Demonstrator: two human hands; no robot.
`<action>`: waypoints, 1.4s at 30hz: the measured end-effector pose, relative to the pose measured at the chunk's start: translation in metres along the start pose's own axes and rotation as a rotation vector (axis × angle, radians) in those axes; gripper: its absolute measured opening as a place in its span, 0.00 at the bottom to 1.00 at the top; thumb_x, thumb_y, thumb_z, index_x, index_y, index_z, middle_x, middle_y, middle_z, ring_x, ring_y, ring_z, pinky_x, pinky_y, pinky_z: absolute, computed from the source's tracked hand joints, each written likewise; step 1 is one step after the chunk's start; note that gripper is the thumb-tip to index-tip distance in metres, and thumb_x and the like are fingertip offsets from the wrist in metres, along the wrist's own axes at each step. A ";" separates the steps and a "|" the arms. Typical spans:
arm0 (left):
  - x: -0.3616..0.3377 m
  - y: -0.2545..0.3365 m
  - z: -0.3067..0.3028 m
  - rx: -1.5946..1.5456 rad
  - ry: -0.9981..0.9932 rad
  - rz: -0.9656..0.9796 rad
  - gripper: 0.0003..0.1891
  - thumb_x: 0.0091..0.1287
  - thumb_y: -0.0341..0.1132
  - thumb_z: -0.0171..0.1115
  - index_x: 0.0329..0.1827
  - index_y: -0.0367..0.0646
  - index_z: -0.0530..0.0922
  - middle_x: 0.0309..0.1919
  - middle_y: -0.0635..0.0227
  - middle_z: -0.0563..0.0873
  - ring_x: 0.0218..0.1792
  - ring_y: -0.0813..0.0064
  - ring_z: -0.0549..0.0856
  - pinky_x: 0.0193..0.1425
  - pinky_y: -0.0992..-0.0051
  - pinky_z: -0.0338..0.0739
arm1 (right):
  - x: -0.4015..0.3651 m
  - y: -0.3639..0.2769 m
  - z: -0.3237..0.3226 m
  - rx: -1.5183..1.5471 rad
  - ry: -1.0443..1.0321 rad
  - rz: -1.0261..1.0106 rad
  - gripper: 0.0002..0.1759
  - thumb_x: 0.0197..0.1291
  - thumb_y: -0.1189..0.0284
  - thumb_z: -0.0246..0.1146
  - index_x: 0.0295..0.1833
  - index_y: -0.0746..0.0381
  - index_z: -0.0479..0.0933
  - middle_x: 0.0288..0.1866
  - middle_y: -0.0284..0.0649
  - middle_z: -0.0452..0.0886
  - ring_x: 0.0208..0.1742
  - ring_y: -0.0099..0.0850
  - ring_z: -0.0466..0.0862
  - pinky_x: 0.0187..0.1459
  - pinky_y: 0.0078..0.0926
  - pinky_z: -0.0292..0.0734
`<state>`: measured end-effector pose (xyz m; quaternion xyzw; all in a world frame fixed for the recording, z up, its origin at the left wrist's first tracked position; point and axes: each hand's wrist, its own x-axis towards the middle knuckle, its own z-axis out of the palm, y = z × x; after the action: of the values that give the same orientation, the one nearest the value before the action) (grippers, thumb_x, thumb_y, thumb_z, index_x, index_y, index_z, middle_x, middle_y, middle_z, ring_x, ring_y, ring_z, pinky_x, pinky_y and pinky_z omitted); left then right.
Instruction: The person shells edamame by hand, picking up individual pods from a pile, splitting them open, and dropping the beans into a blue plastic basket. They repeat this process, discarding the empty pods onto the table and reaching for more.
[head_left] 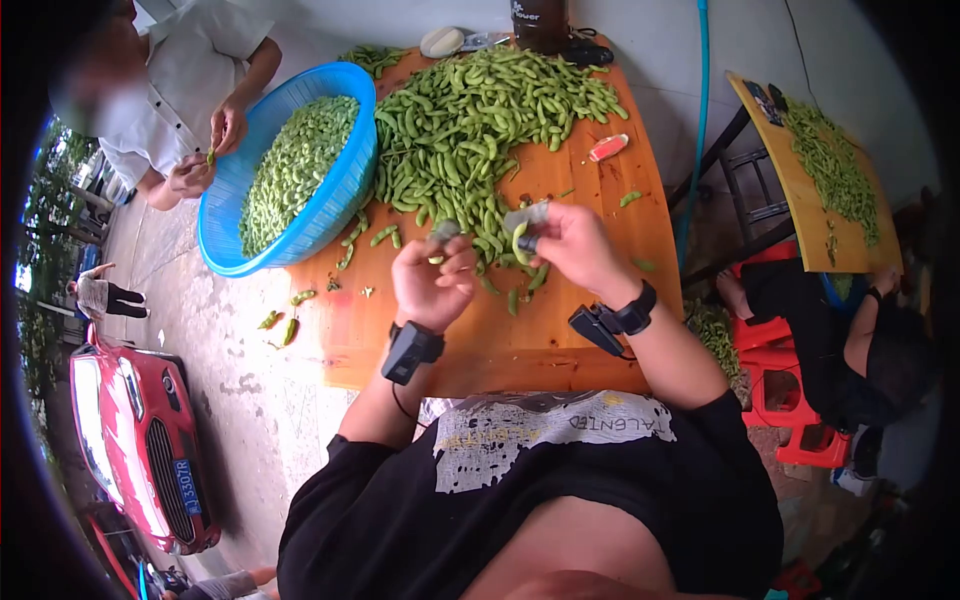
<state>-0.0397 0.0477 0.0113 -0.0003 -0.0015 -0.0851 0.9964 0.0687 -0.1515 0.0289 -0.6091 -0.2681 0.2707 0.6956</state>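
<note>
My head-worn camera, wide view
Faces forward and down from above my shirt (560,465), close over the table (510,335).

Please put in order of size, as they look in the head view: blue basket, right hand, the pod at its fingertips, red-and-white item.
1. Blue basket
2. Right hand
3. Pod and red-and-white item: too alike to rank surely.
</note>
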 end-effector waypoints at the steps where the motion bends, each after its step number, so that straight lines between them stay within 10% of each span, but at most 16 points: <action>1: 0.010 -0.006 -0.002 0.009 0.104 -0.036 0.10 0.65 0.34 0.54 0.44 0.38 0.74 0.34 0.68 0.75 0.29 0.79 0.72 0.24 0.85 0.67 | -0.001 -0.005 -0.004 0.049 0.037 -0.001 0.12 0.63 0.83 0.61 0.52 0.67 0.81 0.37 0.32 0.85 0.31 0.16 0.81 0.32 0.16 0.78; 4: 0.039 -0.036 0.016 0.474 0.479 0.053 0.13 0.76 0.42 0.51 0.42 0.41 0.74 0.30 0.70 0.77 0.24 0.81 0.70 0.21 0.83 0.62 | -0.002 -0.007 -0.013 0.116 0.082 -0.026 0.12 0.63 0.84 0.61 0.52 0.67 0.81 0.37 0.32 0.85 0.31 0.17 0.81 0.32 0.16 0.78; 8: 0.045 -0.051 0.013 1.079 0.275 0.071 0.09 0.76 0.35 0.55 0.39 0.41 0.79 0.26 0.72 0.83 0.16 0.86 0.66 0.20 0.82 0.59 | 0.002 0.002 -0.022 0.106 0.121 -0.039 0.12 0.62 0.84 0.61 0.51 0.66 0.82 0.42 0.35 0.85 0.33 0.17 0.82 0.33 0.16 0.79; 21: 0.030 -0.063 0.009 0.806 0.353 0.179 0.12 0.76 0.34 0.54 0.35 0.38 0.80 0.25 0.69 0.83 0.17 0.83 0.69 0.20 0.82 0.60 | -0.001 0.001 0.002 -0.681 0.299 -0.766 0.12 0.47 0.90 0.57 0.38 0.70 0.78 0.38 0.45 0.81 0.35 0.40 0.84 0.35 0.30 0.81; 35: 0.029 -0.062 -0.001 1.698 0.196 0.572 0.12 0.75 0.32 0.56 0.35 0.33 0.81 0.21 0.72 0.83 0.19 0.88 0.76 0.22 0.83 0.69 | -0.005 -0.003 0.010 -0.451 0.281 -0.574 0.13 0.50 0.90 0.55 0.40 0.69 0.80 0.35 0.47 0.81 0.33 0.39 0.83 0.35 0.28 0.78; 42: 0.036 -0.058 -0.002 0.992 0.177 0.213 0.14 0.77 0.35 0.50 0.37 0.37 0.81 0.23 0.72 0.83 0.18 0.86 0.73 0.21 0.83 0.64 | 0.000 0.005 0.006 -0.173 0.271 -0.281 0.13 0.55 0.89 0.55 0.43 0.69 0.81 0.35 0.42 0.82 0.35 0.27 0.84 0.33 0.23 0.80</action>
<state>-0.0139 -0.0160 0.0093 0.4792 0.0425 0.0280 0.8762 0.0641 -0.1471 0.0250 -0.6542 -0.2765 0.0627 0.7012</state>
